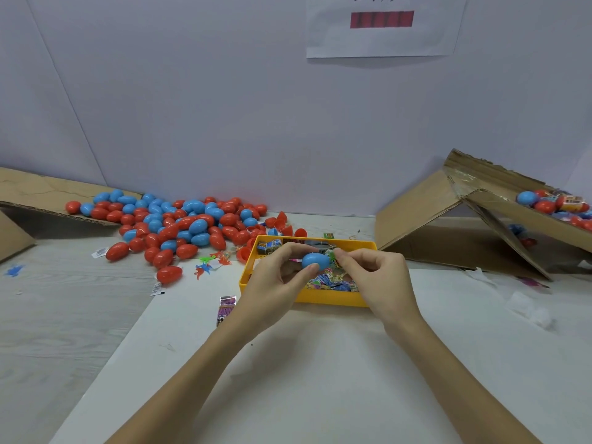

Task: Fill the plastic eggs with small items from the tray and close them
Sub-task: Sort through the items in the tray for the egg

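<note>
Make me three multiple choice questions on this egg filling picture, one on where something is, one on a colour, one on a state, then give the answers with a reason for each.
1. Where is the big pile of plastic eggs?
A. Far left of the table, against the wall
B. Inside the yellow tray
C. On the white sheet near the camera

2. What colour is the egg held between the hands?
A. Red
B. Blue
C. Green

3. What is the left hand doing?
A. Lying flat on the table
B. Hanging idle, holding nothing
C. Gripping the held egg

Answers:
1. A, the red and blue eggs spill out beside the left cardboard flap.
2. B, it shows blue above the yellow tray.
3. C, its thumb and fingers curl round the egg, with the right hand pinching its other end.
</note>
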Available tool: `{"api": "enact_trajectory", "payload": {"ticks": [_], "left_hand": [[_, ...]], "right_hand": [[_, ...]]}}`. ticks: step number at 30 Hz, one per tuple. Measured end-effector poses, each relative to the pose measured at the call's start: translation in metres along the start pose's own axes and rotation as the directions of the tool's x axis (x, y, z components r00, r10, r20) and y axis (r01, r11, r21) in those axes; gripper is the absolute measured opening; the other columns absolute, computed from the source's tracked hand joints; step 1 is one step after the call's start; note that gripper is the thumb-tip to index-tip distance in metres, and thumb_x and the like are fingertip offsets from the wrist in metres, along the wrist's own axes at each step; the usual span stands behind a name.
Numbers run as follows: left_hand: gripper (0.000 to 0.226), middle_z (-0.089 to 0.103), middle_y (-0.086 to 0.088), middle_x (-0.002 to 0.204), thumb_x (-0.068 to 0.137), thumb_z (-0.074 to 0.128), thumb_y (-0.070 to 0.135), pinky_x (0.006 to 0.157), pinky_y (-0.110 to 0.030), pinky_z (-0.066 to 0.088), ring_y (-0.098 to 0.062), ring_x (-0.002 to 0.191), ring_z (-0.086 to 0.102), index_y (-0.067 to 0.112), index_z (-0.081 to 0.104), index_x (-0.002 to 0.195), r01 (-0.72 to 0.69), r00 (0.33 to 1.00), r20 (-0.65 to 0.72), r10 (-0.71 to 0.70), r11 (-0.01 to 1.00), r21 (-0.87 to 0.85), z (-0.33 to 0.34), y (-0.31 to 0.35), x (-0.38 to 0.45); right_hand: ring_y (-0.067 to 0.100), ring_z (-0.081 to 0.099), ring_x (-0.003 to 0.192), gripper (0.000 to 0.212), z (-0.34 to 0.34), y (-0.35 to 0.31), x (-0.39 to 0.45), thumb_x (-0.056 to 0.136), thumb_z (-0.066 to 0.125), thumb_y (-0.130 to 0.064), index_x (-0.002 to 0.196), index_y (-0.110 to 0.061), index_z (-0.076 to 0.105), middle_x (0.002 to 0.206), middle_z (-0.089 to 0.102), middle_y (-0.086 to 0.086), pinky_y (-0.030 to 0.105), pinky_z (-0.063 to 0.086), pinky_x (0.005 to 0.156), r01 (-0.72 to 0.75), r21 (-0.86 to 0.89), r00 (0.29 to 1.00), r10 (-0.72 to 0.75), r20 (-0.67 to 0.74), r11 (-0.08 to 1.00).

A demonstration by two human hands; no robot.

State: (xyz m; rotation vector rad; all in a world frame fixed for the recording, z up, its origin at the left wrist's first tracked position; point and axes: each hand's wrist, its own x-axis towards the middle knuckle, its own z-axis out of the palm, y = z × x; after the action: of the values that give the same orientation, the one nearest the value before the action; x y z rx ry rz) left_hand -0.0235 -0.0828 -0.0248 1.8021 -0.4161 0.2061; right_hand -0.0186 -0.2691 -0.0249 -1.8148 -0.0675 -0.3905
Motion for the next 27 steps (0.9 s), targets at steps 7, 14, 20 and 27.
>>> {"api": "enact_trajectory", "payload": {"ticks": [7,14,20,27], "left_hand": [[0.026,0.074,0.006,0.114,0.098,0.066,0.02,0.091,-0.023,0.058,-0.006,0.102,0.073,0.02,0.065,0.124,0.0,1.0,-0.019,0.0,1.0,0.028,0.0,-0.0024,0.0009],[0.032,0.072,0.005,0.122,0.096,0.069,0.011,0.087,-0.02,0.057,-0.007,0.103,0.073,0.033,0.067,0.119,-0.006,1.0,-0.02,0.005,0.999,-0.05,0.0025,0.0026,-0.001],[0.034,0.076,0.002,0.114,0.097,0.068,0.011,0.084,-0.018,0.057,-0.009,0.102,0.074,0.014,0.066,0.131,0.044,0.999,-0.014,-0.046,0.991,-0.13,0.0029,0.0012,-0.0003],[0.033,0.073,0.003,0.117,0.093,0.073,0.013,0.09,-0.028,0.059,-0.013,0.106,0.072,0.014,0.067,0.126,0.003,0.999,-0.035,-0.006,0.997,-0.082,0.0009,-0.0014,0.0007]], "right_hand": [[0.0,0.072,0.079,0.013,0.0033,-0.0017,-0.0041,0.09,0.072,-0.041,0.085,-0.033,0.079,0.076,0.077,-0.013,0.012,0.054,0.062,0.005,0.007,0.999,-0.005,0.039,1.0],[0.01,0.076,0.086,0.008,0.0053,-0.0031,-0.0054,0.089,0.078,-0.021,0.095,-0.025,0.079,0.088,0.079,-0.009,0.02,0.06,0.07,-0.008,0.178,0.99,-0.017,0.139,0.984],[0.008,0.075,0.095,0.019,0.0055,-0.0024,-0.0052,0.088,0.08,-0.019,0.108,-0.02,0.079,0.099,0.08,-0.008,0.023,0.061,0.079,0.005,0.193,0.993,-0.028,0.115,0.981],[0.007,0.075,0.092,0.015,0.0056,-0.006,-0.0085,0.088,0.079,-0.019,0.103,-0.024,0.079,0.096,0.079,-0.011,0.019,0.059,0.076,-0.014,0.204,0.993,-0.011,0.12,0.979]]}}
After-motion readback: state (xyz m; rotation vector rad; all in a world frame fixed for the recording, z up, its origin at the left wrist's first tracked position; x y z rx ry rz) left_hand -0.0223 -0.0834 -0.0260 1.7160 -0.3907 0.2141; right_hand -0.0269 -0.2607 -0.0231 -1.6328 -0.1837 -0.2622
